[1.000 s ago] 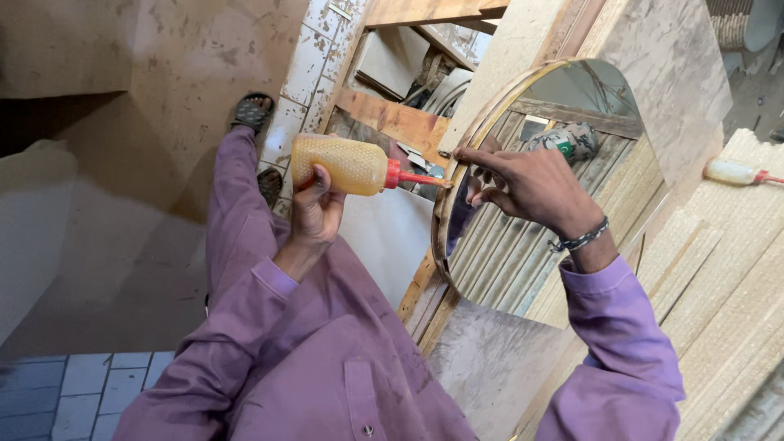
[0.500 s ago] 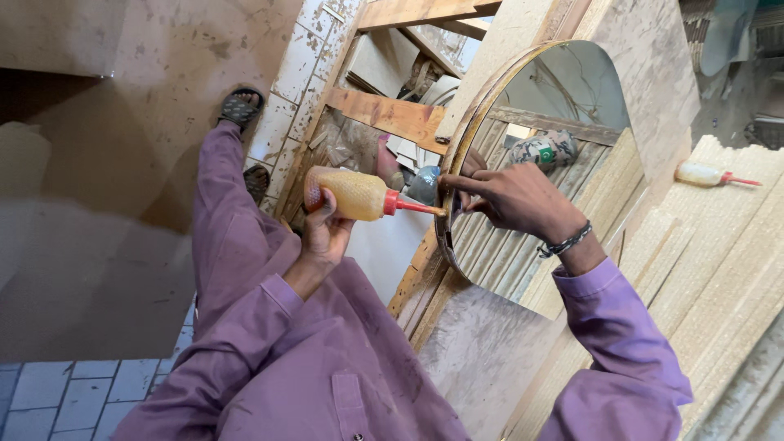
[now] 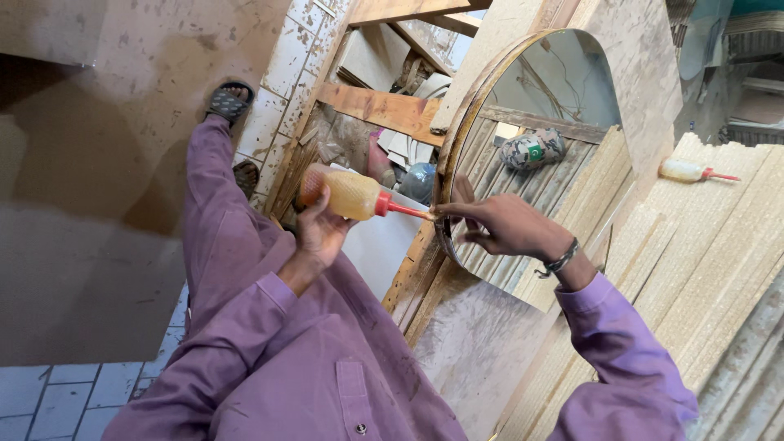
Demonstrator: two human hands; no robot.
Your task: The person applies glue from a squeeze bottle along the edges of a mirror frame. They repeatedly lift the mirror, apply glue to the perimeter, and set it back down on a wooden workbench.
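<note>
My left hand (image 3: 317,226) grips a yellow squeeze bottle (image 3: 341,193) with a red nozzle, and the nozzle tip touches the thin wooden rim (image 3: 454,122) of a round mirror (image 3: 543,155). My right hand (image 3: 500,225) presses fingers on that rim just beside the nozzle tip, at the mirror's lower left edge. The mirror lies on a chipboard panel (image 3: 490,343) and reflects ribbed boards and a wrapped object. I wear purple sleeves, and a dark bracelet sits on my right wrist.
A second yellow bottle (image 3: 686,171) with a red tip lies on ribbed light boards (image 3: 719,245) at the right. Wooden frame bars (image 3: 384,106) and clutter sit beyond the mirror. My sandalled foot (image 3: 229,100) rests on a dusty board at the left; grey tiles (image 3: 49,400) lie below.
Both hands and the bottle have slid down along the mirror's left rim, towards its lower edge. The view has shifted slightly with them.
</note>
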